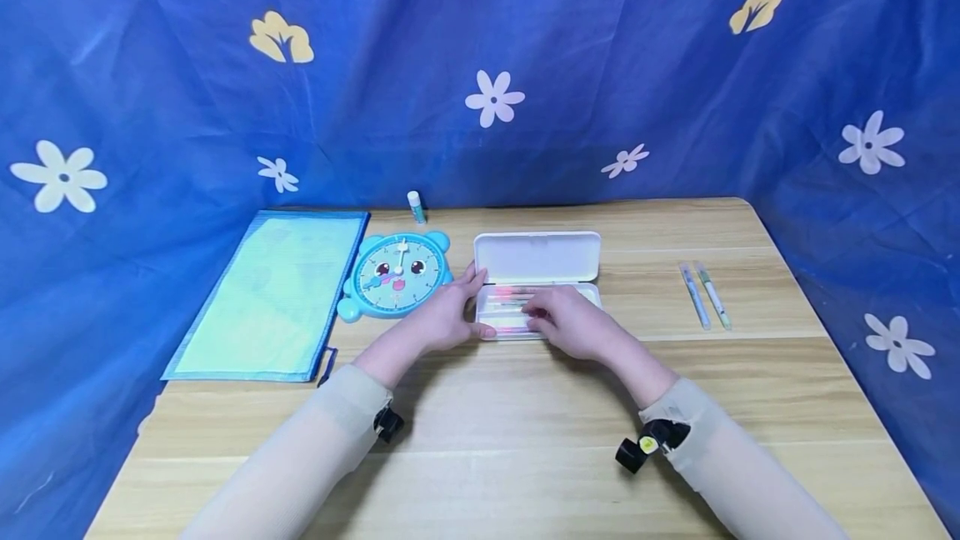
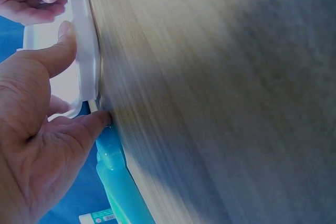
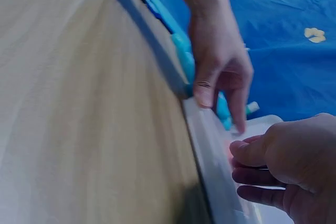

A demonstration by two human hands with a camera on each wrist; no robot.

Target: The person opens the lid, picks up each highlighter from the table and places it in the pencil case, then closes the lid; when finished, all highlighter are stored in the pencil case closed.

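Observation:
A white pencil case [image 1: 591, 295] lies on the table with its hinged lid [image 1: 537, 257] raised at the back. Several pens [image 1: 510, 292] with pink or red parts lie inside. My left hand [image 1: 444, 317] grips the case's left end, with the thumb on the front wall and the other fingers spread toward the back corner. In the left wrist view, one fingertip is right at the blue clock's edge. Over the case's interior is my right hand [image 1: 576, 325], its fingers loosely bent and reaching in among the pens. In the right wrist view nothing shows between its fingertips [image 3: 247, 153].
Left of the case lies a blue toy clock [image 1: 397, 294] with a face design, and beyond it a glue stick [image 1: 416, 207]. A light green mesh folder [image 1: 262, 298] covers the table's left side. Two markers [image 1: 705, 296] lie to the right. A blue curtain [image 1: 375, 107] hangs behind.

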